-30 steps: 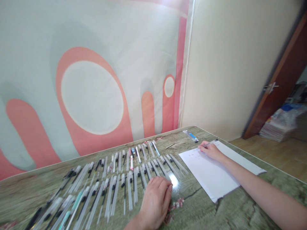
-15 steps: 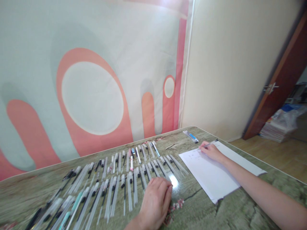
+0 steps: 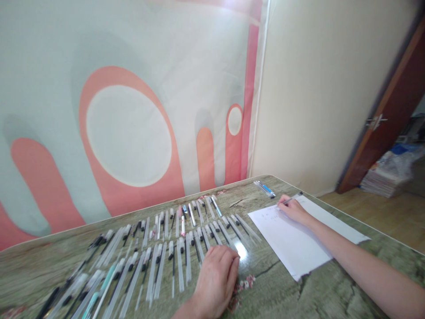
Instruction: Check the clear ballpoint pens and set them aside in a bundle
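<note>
My right hand [image 3: 292,209] pinches a pen [image 3: 294,197], its tip end down at the upper part of a white paper sheet [image 3: 299,248]. Small faint marks run along the sheet near its upper left corner, left of the hand. On the table beside the pens rests my left hand [image 3: 217,277], its fingers curled in and nothing visible in them. Close to its fingers lie the ends of several clear-barrelled pens with black grips [image 3: 180,266], set out in rows across the left of the table.
A small group of pens, one of them blue [image 3: 265,189], lies near the far corner of the green-brown table [image 3: 265,288]. A pink-and-white printed backdrop [image 3: 129,133] rises behind the table. At the right is a brown door [image 3: 381,115] near a wrapped stack [image 3: 387,175].
My right hand and the pen have shifted slightly to the right along the paper, with a little more marking showing left of them. My left hand stays where it was.
</note>
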Motion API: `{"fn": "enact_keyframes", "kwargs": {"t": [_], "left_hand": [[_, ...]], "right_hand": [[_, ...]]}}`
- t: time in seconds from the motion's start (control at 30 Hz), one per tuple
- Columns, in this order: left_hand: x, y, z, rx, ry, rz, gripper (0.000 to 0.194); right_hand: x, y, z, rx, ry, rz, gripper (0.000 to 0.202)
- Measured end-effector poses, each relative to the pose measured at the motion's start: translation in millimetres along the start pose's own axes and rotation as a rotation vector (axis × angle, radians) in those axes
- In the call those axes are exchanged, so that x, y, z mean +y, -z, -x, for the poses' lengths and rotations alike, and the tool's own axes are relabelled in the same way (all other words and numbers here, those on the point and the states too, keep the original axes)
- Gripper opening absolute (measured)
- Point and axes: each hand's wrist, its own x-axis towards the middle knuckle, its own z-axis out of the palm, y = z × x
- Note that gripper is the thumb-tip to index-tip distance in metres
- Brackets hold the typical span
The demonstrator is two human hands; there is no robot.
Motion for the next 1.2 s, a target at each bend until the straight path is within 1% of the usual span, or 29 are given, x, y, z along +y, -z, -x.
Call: {"fn": "enact_keyframes", "kwargs": {"t": [0.23, 0.33, 0.43, 0.5, 0.53, 0.6, 0.7, 0.8, 0.9, 0.97, 1.03, 1.1, 1.2], "left_hand": [[0.0, 2.2, 3.4, 0.003, 0.023, -0.028, 0.017], [0.6, 3.9, 5.0, 0.019, 0.037, -0.055, 0.018], [0.9, 4.6, 6.2, 0.028, 0.023, -0.076, 0.019], [0.9, 4.4, 7.0, 0.024, 0.007, -0.084, 0.019], [0.8, 4.2, 7.4, 0.022, 0.002, -0.087, 0.019], [0.2, 3.6, 8.1, 0.022, 0.001, -0.093, 0.019], [-2.6, 2.1, 8.9, 0.034, -0.011, -0.104, 0.017], [-8.1, -1.5, 9.4, 0.076, -0.048, -0.119, 0.015], [-14.5, -6.2, 9.3, 0.142, -0.087, -0.134, 0.012], [-18.0, -9.1, 8.5, 0.188, -0.118, -0.138, 0.011], [-20.9, -11.6, 7.2, 0.230, -0.149, -0.134, 0.010], [-23.4, -13.8, 6.0, 0.254, -0.174, -0.123, 0.009], [-26.3, -15.9, 5.1, 0.261, -0.194, -0.107, 0.009]], "right_hand": [[-2.0, 0.7, 6.5, 0.000, -0.003, -0.027, 0.022], [-5.9, 1.3, 5.5, -0.004, 0.008, -0.055, 0.027], [-23.3, -3.7, -4.2, -0.032, 0.043, -0.121, 0.036], [-46.1, -14.6, -14.5, -0.080, 0.109, -0.145, 0.039], [-60.0, -23.2, -20.5, -0.117, 0.153, -0.133, 0.039], [-89.1, -47.4, -33.5, -0.216, 0.254, -0.056, 0.033], [-125.3, -97.6, -53.5, -0.240, 0.279, -0.019, 0.022], [-146.2, -151.5, -70.6, -0.215, 0.243, 0.036, 0.018], [-155.9, -193.6, -81.9, -0.197, 0.184, 0.088, 0.021], [-158.4, -212.2, -86.5, -0.200, 0.145, 0.122, 0.024], [-158.6, -224.5, -90.1, -0.215, 0.111, 0.156, 0.027], [-157.1, -231.9, -93.5, -0.238, 0.086, 0.192, 0.029], [-153.1, -236.1, -98.7, -0.273, 0.072, 0.243, 0.030]]}}
